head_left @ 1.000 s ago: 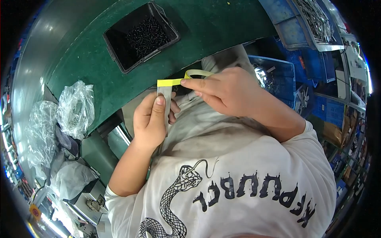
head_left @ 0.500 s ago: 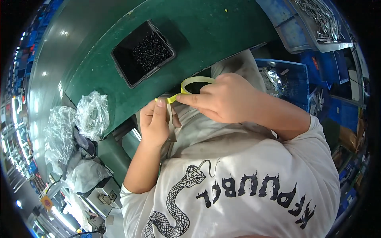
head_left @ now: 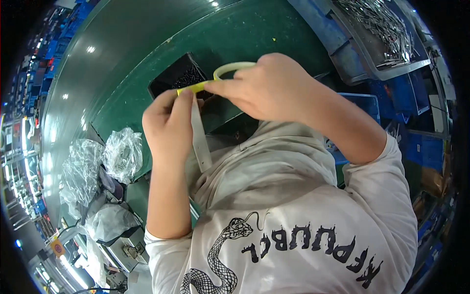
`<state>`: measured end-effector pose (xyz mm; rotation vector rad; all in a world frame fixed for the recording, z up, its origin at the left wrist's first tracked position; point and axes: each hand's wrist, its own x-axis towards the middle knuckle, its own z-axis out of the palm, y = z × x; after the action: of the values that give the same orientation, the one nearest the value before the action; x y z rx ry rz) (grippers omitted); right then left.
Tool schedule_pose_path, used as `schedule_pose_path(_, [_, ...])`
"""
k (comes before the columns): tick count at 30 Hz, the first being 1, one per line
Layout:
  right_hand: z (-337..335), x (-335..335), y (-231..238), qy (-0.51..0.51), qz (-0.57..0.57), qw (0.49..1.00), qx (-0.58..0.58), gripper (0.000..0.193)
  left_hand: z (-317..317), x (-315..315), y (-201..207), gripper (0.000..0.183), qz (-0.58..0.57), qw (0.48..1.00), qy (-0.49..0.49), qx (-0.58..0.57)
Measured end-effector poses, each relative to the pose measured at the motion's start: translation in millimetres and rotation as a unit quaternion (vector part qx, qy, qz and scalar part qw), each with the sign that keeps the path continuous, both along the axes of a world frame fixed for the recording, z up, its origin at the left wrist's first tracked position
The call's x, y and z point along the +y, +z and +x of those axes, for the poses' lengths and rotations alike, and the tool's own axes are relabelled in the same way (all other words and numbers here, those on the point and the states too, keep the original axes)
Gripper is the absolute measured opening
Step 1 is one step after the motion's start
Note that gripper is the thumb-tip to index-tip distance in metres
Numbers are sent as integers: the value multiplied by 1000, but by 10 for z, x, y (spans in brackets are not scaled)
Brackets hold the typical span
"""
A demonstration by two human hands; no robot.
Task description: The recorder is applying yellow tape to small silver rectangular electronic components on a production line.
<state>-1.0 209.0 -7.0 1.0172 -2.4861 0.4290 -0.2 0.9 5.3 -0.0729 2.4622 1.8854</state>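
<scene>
My left hand (head_left: 167,125) pinches a flat, pale strip (head_left: 199,139) with small holes, which hangs down below the fingers. Yellow tape (head_left: 198,87) stretches from the strip's upper end, under my left thumb, across to my right fingers. My right hand (head_left: 276,90) is closed around a roll of yellow tape (head_left: 235,65), its far rim showing above the knuckles. Both hands are raised over the near side of the green table (head_left: 245,36). Part of the roll is hidden behind my right hand.
Behind my hands a black bin (head_left: 162,81) holds many small dark screw-like parts (head_left: 190,77). Clear plastic bags (head_left: 122,156) lie at the left. At the upper right, a tub (head_left: 374,73) contains thin metal rods (head_left: 387,29), with a blue crate (head_left: 361,104) lower down.
Both hands have lifted away from my lap toward the table, carrying the strip and the tape roll. More of the pale strip now shows, and my hands cover part of the black bin.
</scene>
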Motion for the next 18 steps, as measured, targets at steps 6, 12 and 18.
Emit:
schedule_pose_path(6, [-296, 3, -66, -57, 82, 994, -37, 26, -432, 16, -63, 27, -91, 995, -27, -41])
schedule_pose_path(12, [-506, -24, -292, -50, 66, 994, -72, 28, -645, -15, -249, 29, -119, 992, -6, -49])
schedule_pose_path(18, [-345, 67, -366, -106, 182, 953, -219, 30, -295, 15, -76, 25, 59, 995, -26, -78])
